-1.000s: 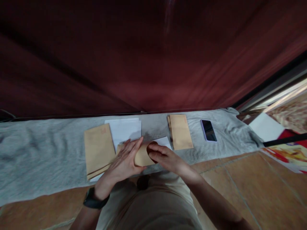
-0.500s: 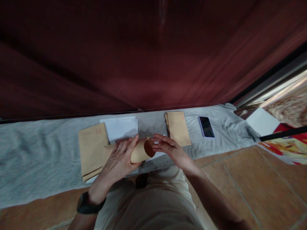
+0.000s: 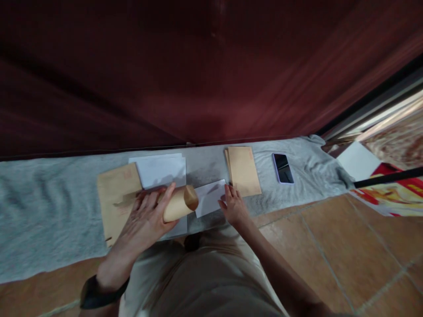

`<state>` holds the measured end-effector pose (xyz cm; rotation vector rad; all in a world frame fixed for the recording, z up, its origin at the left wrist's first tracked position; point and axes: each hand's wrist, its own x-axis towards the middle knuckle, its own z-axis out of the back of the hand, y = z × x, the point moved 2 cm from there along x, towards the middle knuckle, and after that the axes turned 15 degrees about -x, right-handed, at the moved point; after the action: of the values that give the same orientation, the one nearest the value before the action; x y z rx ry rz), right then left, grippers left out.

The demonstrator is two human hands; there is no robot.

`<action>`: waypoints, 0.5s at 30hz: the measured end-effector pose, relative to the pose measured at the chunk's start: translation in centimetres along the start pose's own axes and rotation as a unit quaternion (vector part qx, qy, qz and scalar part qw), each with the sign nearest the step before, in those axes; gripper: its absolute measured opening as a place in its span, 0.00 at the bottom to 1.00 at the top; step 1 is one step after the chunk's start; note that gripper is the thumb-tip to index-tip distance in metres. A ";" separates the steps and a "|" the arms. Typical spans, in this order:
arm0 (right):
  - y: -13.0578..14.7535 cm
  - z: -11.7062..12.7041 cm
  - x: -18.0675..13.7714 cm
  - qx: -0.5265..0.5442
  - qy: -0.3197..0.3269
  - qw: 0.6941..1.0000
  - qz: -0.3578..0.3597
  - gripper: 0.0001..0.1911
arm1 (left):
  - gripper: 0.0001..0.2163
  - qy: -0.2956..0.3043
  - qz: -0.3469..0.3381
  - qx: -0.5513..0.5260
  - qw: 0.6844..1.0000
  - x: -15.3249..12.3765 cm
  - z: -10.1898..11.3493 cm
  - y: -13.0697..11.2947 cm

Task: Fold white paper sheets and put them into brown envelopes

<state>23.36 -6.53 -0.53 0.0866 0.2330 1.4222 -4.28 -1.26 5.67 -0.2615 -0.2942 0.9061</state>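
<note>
My left hand (image 3: 147, 218) is closed around a brown paper envelope (image 3: 175, 206), which is bowed into a tube with its mouth gaping to the right. Under that hand lie more brown envelopes (image 3: 115, 182). My right hand (image 3: 234, 204) is at the right end of a folded white paper (image 3: 209, 198) lying flat on the cloth. Its thumb touches the paper and stands apart from the fingers, which rest by the edge. A stack of white sheets (image 3: 161, 169) lies behind the left hand, partly covered by it.
A small pile of brown envelopes (image 3: 244, 171) lies just beyond my right hand. Further right is a phone (image 3: 283, 168) on the grey cloth (image 3: 39, 211). A dark red drape (image 3: 198, 88) rises behind. Tiled floor (image 3: 297, 246) and a colourful printed bag (image 3: 393, 193) are at the right.
My right hand has left the envelope's mouth and come down to the folded white paper. My left hand has shifted left with the bowed envelope, uncovering more of the paper.
</note>
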 end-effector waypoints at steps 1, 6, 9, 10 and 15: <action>0.2 -0.2 0.0 -0.018 0.010 1.000 -0.007 0.32 | 0.47 -0.001 0.003 -0.002 1.000 -0.1 0.0 0.3; 1.1 -0.7 0.1 -0.064 0.033 0.997 -0.043 0.38 | 0.45 -0.002 0.016 -0.003 1.000 -0.7 0.4 1.7; 1.3 -0.9 0.5 -0.067 0.029 0.996 -0.057 0.39 | 0.45 0.005 0.021 -0.006 1.000 -1.0 0.1 2.6; 1.3 -0.9 0.7 -0.068 0.026 0.996 -0.058 0.40 | 0.46 0.010 0.024 -0.010 1.000 -1.1 -0.1 2.8; 1.1 -0.7 1.2 -0.081 0.011 0.994 -0.070 0.40 | 0.47 0.029 0.041 -0.029 0.998 -1.6 -1.2 3.8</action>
<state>22.36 -5.21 -1.10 -0.0784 0.1379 1.2976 -7.62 -0.43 3.05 -0.3543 -0.2568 0.9692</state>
